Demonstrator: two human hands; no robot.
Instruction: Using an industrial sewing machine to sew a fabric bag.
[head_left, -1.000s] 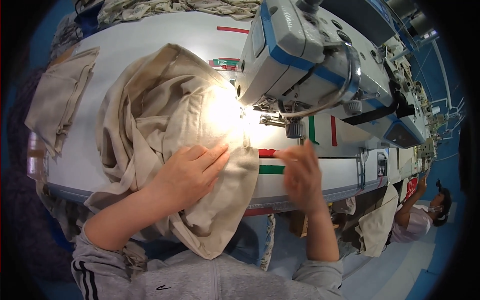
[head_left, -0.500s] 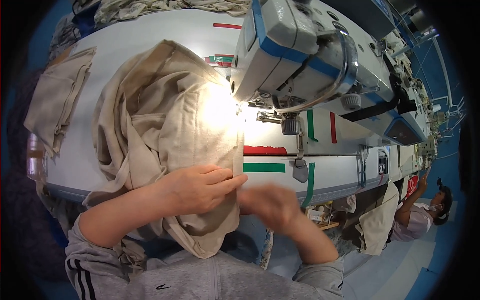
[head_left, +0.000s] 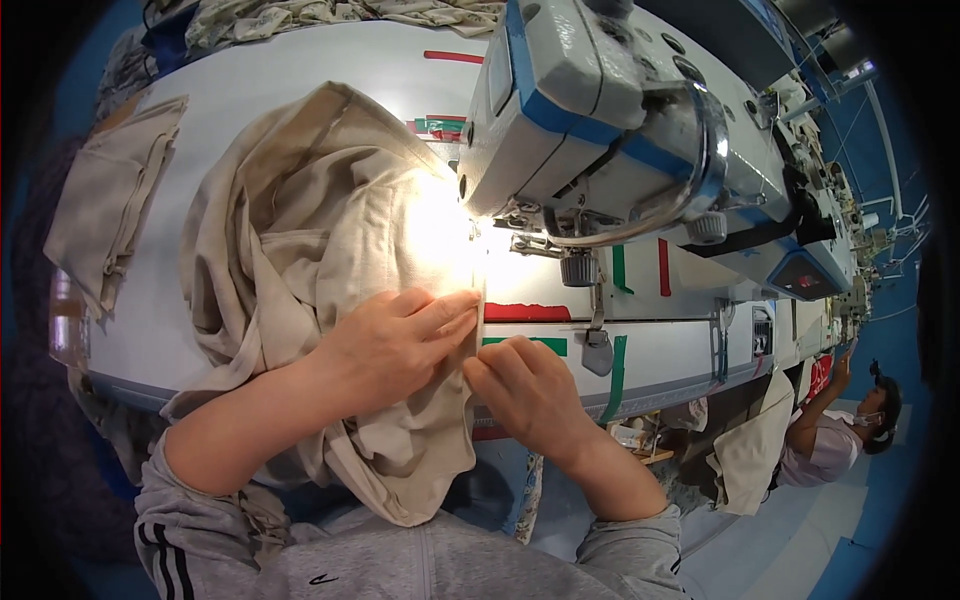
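A large beige garment piece lies bunched on the sewing table, its right edge running under the needle area of the white and blue sewing machine. My left hand rests on the cloth, thumb and fingers pinched at its edge below the brightly lit presser foot. Just nearer to me, my right hand has its fingers curled and pinches the same edge from the right. The lower part of the cloth hangs over the table's front edge toward my lap. Glare hides the needle itself.
Folded beige pieces lie at the table's left. Patterned fabric is heaped along the back. Red and green tape strips mark the tabletop. At the far right, another person sits near hanging beige cloth.
My left hand has slid up along the cloth edge toward the needle. My right hand, blurred before, has come to the edge and closed on it.
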